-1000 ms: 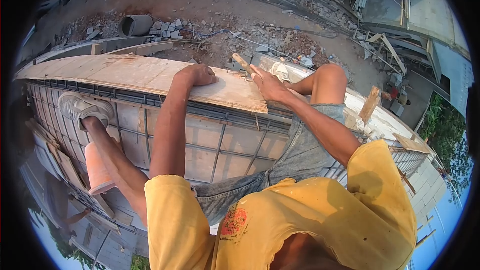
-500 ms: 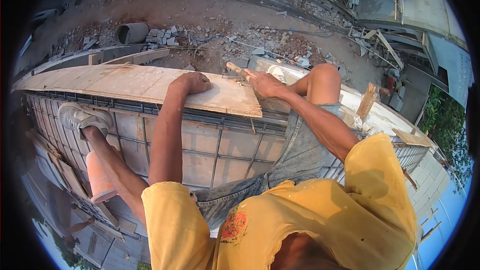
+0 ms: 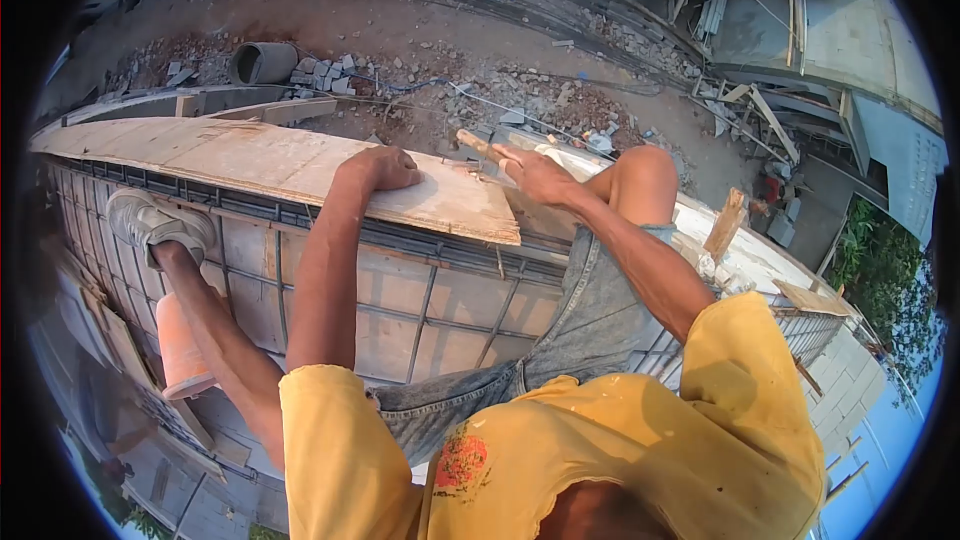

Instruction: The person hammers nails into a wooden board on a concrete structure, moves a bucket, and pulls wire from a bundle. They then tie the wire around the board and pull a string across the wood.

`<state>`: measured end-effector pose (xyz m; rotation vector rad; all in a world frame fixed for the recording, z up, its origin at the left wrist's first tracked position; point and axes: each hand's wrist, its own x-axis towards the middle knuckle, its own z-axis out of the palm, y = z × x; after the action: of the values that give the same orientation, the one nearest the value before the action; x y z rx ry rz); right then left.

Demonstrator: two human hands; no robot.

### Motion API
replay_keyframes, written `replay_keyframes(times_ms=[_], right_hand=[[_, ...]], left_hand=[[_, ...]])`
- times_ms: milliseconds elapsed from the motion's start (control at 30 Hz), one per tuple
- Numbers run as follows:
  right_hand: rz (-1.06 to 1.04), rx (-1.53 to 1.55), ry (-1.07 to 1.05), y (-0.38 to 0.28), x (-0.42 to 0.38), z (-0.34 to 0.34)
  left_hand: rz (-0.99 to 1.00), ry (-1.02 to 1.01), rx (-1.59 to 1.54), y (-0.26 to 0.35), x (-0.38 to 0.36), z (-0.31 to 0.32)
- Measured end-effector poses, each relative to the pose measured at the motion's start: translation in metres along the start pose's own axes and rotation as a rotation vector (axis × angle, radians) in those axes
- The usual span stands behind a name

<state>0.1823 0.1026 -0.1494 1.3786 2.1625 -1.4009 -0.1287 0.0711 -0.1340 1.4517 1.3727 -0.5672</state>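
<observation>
Head cam: my left hand (image 3: 385,168) clamps the plywood board (image 3: 270,165) atop the rebar cage (image 3: 400,280), right hand (image 3: 535,175) grips a hammer handle (image 3: 480,145) at its end; press flat, short strikes.

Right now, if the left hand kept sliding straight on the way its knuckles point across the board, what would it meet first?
Probably the right hand and the wooden handle it grips, just past the plywood board under the left hand. Depth is unclear, so it might pass below them.
</observation>
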Motion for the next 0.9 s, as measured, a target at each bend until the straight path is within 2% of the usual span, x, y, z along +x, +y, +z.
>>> replay_keyframes(times_ms=[33, 67, 100, 200, 267, 333, 400, 433, 500, 567, 667, 733, 767, 800, 833, 867, 900], right_hand=[[0.104, 0.123, -0.020, -0.013, -0.009, -0.020], [0.141, 0.206, 0.057, -0.022, -0.008, -0.050], [0.202, 0.273, 0.197, -0.031, -0.010, -0.064], [0.291, 0.477, 0.661, -0.056, -0.004, -0.095], [0.227, 0.406, 0.638, -0.056, 0.002, -0.066], [0.035, 0.151, 0.267, -0.008, -0.007, 0.027], [-0.072, 0.038, 0.060, -0.017, 0.020, -0.007], [-0.133, -0.010, -0.039, -0.023, 0.033, -0.023], [0.105, 0.213, -0.145, -0.060, -0.018, -0.052], [0.183, 0.275, 0.161, -0.072, 0.005, -0.114], [0.200, 0.386, 0.602, -0.067, 0.012, -0.112], [0.154, 0.321, 0.608, -0.047, 0.010, -0.073], [0.127, 0.259, 0.481, -0.025, 0.000, -0.029], [0.079, 0.168, -0.024, -0.003, -0.010, 0.004], [0.173, 0.143, -0.146, 0.000, -0.018, 0.033], [0.223, 0.161, -0.182, -0.008, -0.020, 0.020], [0.173, 0.129, -0.166, -0.007, -0.018, 0.004]], left_hand=[[-0.051, -0.108, -0.073, 0.001, -0.008, 0.007], [-0.090, -0.133, -0.138, 0.004, -0.001, -0.001], [-0.058, -0.073, -0.056, 0.007, -0.005, -0.003], [-0.071, -0.125, -0.060, 0.016, -0.012, -0.011], [-0.064, -0.135, -0.039, 0.014, -0.012, -0.009], [-0.046, -0.154, -0.010, 0.014, -0.007, -0.013], [0.029, -0.024, 0.063, 0.004, -0.001, 0.003], [-0.009, 0.040, -0.003, 0.000, 0.016, -0.023], [-0.055, -0.129, -0.049, 0.008, -0.016, 0.016], [-0.066, -0.080, -0.021, 0.017, -0.006, -0.014], [-0.079, -0.104, -0.014, 0.016, -0.013, -0.011], [-0.069, -0.110, 0.008, 0.017, -0.011, -0.012], [-0.062, -0.100, -0.001, 0.017, -0.010, -0.012], [-0.053, -0.103, -0.001, 0.017, -0.011, -0.008], [-0.049, -0.088, 0.005, 0.015, -0.009, -0.009], [-0.014, -0.012, 0.006, 0.009, -0.006, 0.000], [-0.029, -0.069, -0.030, 0.011, 0.000, -0.016]])
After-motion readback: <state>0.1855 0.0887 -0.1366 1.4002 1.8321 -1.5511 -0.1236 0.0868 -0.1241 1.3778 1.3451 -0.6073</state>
